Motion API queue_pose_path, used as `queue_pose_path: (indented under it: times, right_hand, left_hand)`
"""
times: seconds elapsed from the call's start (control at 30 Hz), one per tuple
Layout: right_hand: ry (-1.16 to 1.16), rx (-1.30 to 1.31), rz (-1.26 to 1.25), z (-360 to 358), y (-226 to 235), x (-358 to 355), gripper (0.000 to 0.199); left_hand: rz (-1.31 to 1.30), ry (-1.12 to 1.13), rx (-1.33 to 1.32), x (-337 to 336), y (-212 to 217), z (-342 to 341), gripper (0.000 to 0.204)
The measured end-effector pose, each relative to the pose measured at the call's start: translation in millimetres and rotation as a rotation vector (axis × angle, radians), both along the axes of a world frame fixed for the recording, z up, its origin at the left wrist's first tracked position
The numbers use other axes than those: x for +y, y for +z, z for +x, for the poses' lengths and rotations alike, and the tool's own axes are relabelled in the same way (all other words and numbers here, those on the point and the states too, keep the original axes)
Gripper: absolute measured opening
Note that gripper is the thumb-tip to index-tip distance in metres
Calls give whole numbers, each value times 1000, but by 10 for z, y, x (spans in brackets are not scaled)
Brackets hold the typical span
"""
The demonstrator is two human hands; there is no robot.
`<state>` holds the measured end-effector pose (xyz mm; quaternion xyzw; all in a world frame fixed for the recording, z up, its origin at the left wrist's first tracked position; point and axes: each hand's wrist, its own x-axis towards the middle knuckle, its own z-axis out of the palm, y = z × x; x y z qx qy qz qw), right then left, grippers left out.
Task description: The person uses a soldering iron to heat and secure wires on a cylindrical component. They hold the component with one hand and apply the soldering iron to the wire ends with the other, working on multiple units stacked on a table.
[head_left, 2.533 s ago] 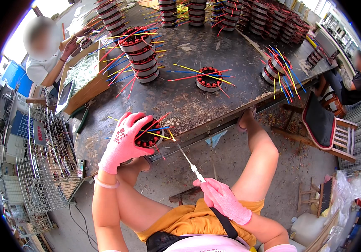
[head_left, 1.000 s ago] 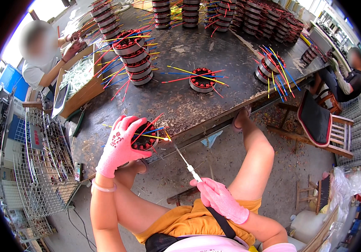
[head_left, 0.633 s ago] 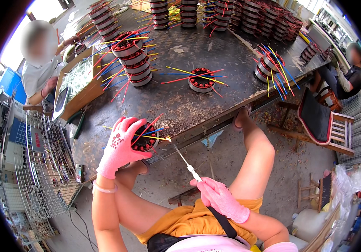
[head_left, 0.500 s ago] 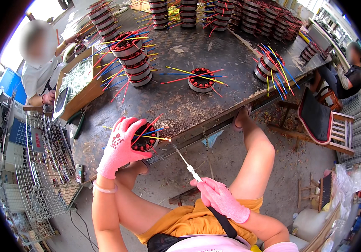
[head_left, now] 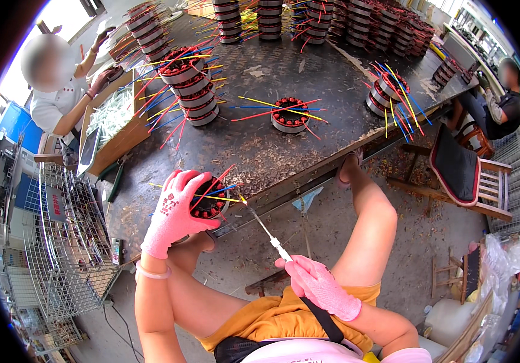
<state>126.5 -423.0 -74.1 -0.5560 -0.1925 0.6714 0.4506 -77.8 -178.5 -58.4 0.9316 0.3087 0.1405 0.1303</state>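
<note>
Wired ring (head_left: 216, 210) cupped in left grip (head_left: 178, 202) (pink-gloved), protruding rightward.

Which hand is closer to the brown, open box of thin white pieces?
Left: the pink-gloved left hand is below and right of the brown box in the picture; the pink-gloved right hand is farther down and right.

A wire basket (head_left: 69, 263) stands left of the hands (head_left: 322, 285), a wooden chair (head_left: 455, 169) and plastic bags (head_left: 500, 266) to their right.
</note>
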Motion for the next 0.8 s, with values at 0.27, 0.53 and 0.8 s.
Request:
queue_pose_path:
  times: [0.27, 0.53, 0.8]
  right_hand:
    - [14, -16, -6, 3, -27, 6, 32]
    - [28, -57, 5, 9, 9, 19, 31]
    - [1, -25, 9, 3, -1, 11, 31]
  left_hand:
    - [-10, 3, 4, 2, -3, 5, 88]
    - [-33, 4, -8, -2, 8, 3, 88]
    - [-29, -6, -22, -2, 14, 13, 87]
